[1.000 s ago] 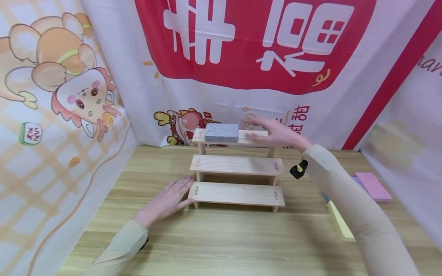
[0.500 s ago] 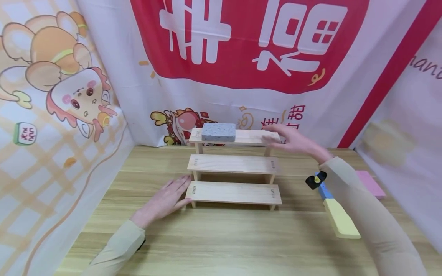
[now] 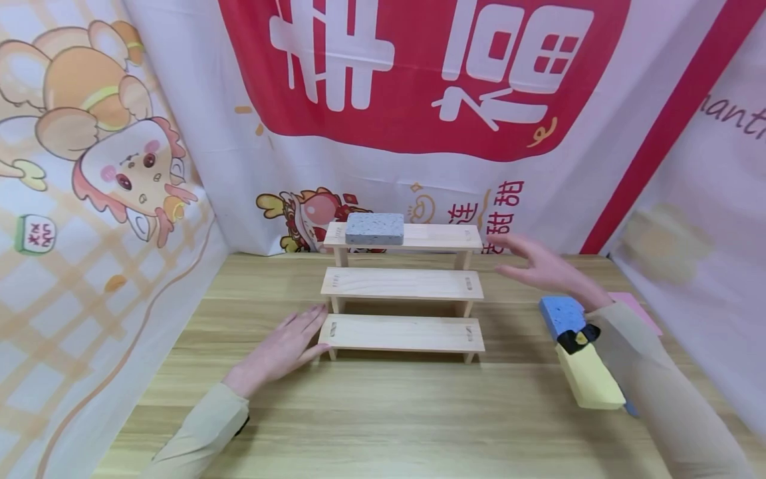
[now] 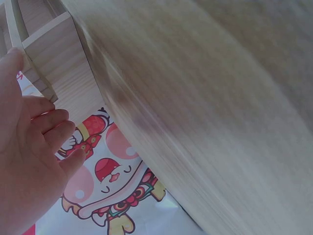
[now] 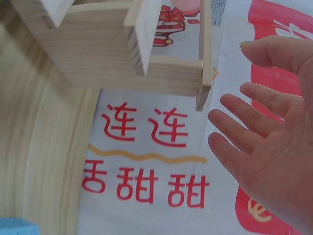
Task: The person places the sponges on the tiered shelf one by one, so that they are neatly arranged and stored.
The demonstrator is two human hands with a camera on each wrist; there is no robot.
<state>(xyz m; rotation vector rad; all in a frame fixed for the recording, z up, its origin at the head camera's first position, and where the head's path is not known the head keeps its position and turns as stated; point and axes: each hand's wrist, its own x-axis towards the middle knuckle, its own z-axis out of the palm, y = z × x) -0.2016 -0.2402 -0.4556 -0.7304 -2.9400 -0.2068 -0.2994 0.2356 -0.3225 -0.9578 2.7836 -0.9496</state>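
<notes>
A small three-tier wooden shelf stand stands on the table, and a grey-blue speckled block lies on the left part of its top tier. My left hand rests at the left end of the lowest tier, fingers extended along its edge. In the left wrist view the left fingers are beside the stand's wooden side. To the right of the top tier, my right hand is in the air with fingers spread and nothing in it. The right wrist view shows the right palm apart from the stand's end.
On the right of the table lie a blue block, a pale yellow block and a pink block, partly behind the right sleeve. Printed cloth hangs behind and at both sides of the table.
My right hand has moved right, away from above the top tier, baring its right end. The left hand stays at the stand. The whole head view has shifted slightly.
</notes>
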